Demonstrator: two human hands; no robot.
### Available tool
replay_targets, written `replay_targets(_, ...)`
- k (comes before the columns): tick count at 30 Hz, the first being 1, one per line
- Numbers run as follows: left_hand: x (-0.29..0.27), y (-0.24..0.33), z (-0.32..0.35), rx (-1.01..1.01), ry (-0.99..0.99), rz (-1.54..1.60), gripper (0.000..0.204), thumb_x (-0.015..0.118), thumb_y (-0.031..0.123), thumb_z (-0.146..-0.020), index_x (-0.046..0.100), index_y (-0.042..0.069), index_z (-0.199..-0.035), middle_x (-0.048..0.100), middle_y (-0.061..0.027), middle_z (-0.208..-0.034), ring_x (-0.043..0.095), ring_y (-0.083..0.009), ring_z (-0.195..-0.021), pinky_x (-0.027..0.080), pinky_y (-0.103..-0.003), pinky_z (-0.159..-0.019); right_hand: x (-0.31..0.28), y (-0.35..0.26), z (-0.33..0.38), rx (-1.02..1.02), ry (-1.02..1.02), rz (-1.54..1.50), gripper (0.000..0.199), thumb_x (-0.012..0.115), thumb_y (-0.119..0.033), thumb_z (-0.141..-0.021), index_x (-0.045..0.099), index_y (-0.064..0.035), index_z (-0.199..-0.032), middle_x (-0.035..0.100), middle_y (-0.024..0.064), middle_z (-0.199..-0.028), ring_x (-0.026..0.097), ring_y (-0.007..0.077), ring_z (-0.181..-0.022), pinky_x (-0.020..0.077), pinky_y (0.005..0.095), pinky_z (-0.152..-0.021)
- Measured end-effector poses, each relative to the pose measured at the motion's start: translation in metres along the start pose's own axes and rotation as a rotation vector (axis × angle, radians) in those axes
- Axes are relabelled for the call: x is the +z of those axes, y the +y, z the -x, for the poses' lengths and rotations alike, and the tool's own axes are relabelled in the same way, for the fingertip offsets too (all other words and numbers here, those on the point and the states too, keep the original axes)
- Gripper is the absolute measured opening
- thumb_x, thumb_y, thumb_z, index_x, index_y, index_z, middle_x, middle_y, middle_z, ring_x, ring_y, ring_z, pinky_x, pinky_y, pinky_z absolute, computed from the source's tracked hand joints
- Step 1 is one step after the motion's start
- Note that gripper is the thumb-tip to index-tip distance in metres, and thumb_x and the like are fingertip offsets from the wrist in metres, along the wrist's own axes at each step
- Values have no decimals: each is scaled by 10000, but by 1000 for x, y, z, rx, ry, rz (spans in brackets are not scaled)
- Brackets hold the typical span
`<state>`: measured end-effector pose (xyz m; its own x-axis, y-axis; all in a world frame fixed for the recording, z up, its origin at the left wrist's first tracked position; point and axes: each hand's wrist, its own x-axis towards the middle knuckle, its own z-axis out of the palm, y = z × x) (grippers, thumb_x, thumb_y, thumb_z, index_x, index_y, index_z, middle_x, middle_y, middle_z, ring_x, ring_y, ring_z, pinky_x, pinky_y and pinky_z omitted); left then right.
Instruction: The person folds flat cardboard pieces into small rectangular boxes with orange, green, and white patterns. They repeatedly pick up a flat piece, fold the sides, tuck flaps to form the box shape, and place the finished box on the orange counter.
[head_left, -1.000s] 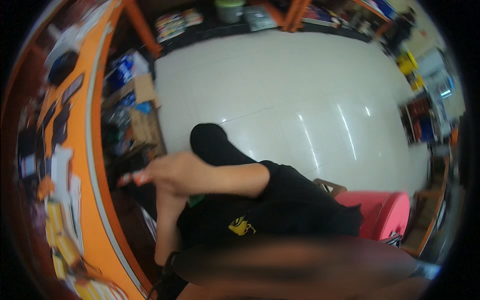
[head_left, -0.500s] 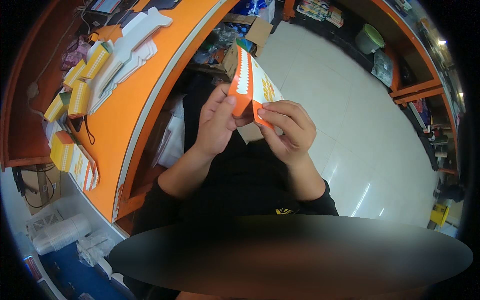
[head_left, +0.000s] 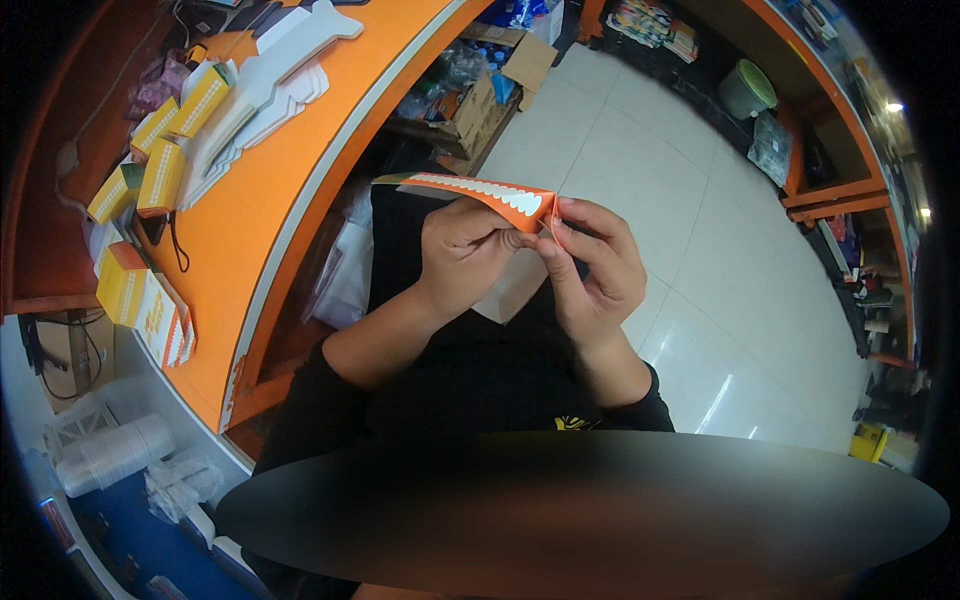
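Note:
Both hands hold a paper carton (head_left: pixel 497 192) with an orange side and a row of white scallops, above my lap. It lies crosswise, its long edge running left and its orange end by my right hand. My left hand (head_left: pixel 462 255) is closed on the carton from below, its fingertips partly hidden. The thumb and fingers of my right hand (head_left: pixel 602 262) pinch the orange end flap. A pale, plain panel (head_left: pixel 512 287) shows below, between the hands. On the desk at left lie several yellow folded cartons (head_left: pixel 161 176) and a white-and-orange carton (head_left: pixel 150 300).
A stack of flat white carton sheets (head_left: pixel 290 80) lies on the orange desk (head_left: pixel 262 170). An opened cardboard box (head_left: pixel 528 62) stands beyond the desk's edge. At far right are a lidded bin (head_left: pixel 746 92) and shelving. Nested plastic containers (head_left: pixel 115 455) sit at lower left.
The carton has been turned: its far end has swung left and its printed white face no longer shows. My left hand has moved right beneath it; my right hand has shifted slightly right.

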<state>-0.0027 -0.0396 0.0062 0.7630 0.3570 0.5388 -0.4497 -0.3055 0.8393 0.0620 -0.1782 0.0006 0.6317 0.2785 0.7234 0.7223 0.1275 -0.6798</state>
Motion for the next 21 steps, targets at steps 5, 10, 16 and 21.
replay_targets(5,0,-5,-1,-80,22,59,140,746,-12,-828,734,4,-966,736,-90,-915,710,-152,-809,560,-261,-704,2,1,1,80,-21,-27,176,778,-38,-799,743,-3,-968,674,149,-1082,660,237,-921,512,302,-792)
replay_targets(10,-1,-9,0,-75,18,15,138,747,-17,-820,733,3,-956,738,-84,-881,710,-147,-787,557,-255,-697,2,-2,5,97,-50,48,165,765,-29,-814,740,12,-971,657,162,-1108,652,242,-964,518,322,-821)
replay_targets(16,-6,-8,3,-112,-107,11,213,750,118,-861,704,4,-1035,697,-104,-984,677,-178,-887,529,-286,-795,-10,16,-2,363,-165,-319,283,774,-8,-807,699,27,-1077,641,137,-1159,653,226,-1033,535,336,-849)
replay_targets(21,-7,-9,1,-21,-336,-123,393,765,232,-860,651,-17,-1142,558,-104,-1091,559,-213,-1037,479,-338,-870,-9,31,0,736,-179,-606,580,747,85,-786,539,30,-1326,636,120,-1186,657,201,-1062,533,306,-918)
